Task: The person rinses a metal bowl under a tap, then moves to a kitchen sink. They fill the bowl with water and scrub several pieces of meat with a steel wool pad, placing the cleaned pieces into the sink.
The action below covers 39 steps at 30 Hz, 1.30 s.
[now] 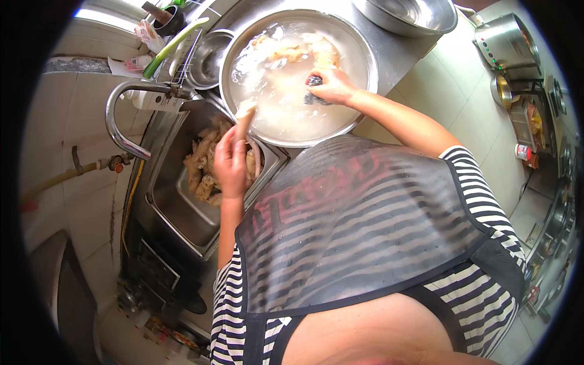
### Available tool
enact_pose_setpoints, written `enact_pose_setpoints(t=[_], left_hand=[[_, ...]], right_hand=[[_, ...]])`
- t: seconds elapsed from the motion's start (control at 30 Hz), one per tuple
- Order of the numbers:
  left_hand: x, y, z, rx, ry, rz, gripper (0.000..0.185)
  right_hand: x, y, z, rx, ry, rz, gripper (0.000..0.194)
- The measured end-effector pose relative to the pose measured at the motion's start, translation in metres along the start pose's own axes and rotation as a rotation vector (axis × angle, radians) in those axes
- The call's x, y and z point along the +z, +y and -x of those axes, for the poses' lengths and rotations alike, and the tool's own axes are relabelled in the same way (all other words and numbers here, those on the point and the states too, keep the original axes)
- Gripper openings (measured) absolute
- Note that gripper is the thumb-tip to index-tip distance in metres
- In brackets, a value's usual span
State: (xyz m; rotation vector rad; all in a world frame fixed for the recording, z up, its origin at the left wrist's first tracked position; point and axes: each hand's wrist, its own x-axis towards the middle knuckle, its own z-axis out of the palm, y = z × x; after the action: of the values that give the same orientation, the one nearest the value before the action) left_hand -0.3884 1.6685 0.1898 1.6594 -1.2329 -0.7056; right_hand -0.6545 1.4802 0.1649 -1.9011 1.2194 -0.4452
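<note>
My left hand (229,162) grips the lower end of a long, pale trotter-like piece of meat (246,115). That piece tilts upward at the left rim of a wide metal basin (374,86), which is filled with cloudy water. Over the water, my right hand (335,86) is closed around a dark steel-wool scourer (315,98). Several more pale meat pieces (287,53) sit in the water at the far side, one of them (323,48) just beyond my right hand. The exact cut is hard to tell.
Left of the basin, a steel sink (182,219) holds a heap of pale meat pieces (205,164). A curved faucet (112,116) arches over its edge. A metal bowl (212,59) and a wire rack with a green onion (169,50) stand behind. Another basin (410,18) is at the back right.
</note>
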Motion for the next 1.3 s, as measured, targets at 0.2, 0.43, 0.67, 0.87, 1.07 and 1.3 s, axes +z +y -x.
enact_pose_setpoints(t=[0.2, 0.43, 0.67, 0.87, 1.07, 1.3], left_hand=[[-0.069, -0.067, 0.028, -0.247, 0.138, -0.368, 0.031], [-0.034, -0.036, 0.002, 0.161, 0.188, -0.316, 0.030], [0.090, 0.022, -0.070, -0.212, -0.295, 0.481, 0.038], [0.165, 0.017, -0.093, -0.600, -0.305, 0.744, 0.040], [0.176, 0.003, -0.101, -0.564, -0.322, 0.540, 0.041], [0.165, 0.006, -0.109, -0.595, -0.338, 0.608, 0.031]], right_hand=[[-0.012, 0.023, 0.003, 0.031, 0.368, 0.001, 0.041], [-0.026, 0.033, -0.026, 0.464, 0.157, 0.041, 0.092], [-0.025, 0.025, -0.036, 0.499, 0.142, 0.151, 0.100], [-0.031, 0.038, -0.030, 0.587, 0.122, -0.339, 0.089], [-0.012, 0.043, -0.032, 0.398, 0.023, -0.430, 0.080], [-0.008, 0.037, -0.020, 0.538, -0.163, -1.035, 0.044]])
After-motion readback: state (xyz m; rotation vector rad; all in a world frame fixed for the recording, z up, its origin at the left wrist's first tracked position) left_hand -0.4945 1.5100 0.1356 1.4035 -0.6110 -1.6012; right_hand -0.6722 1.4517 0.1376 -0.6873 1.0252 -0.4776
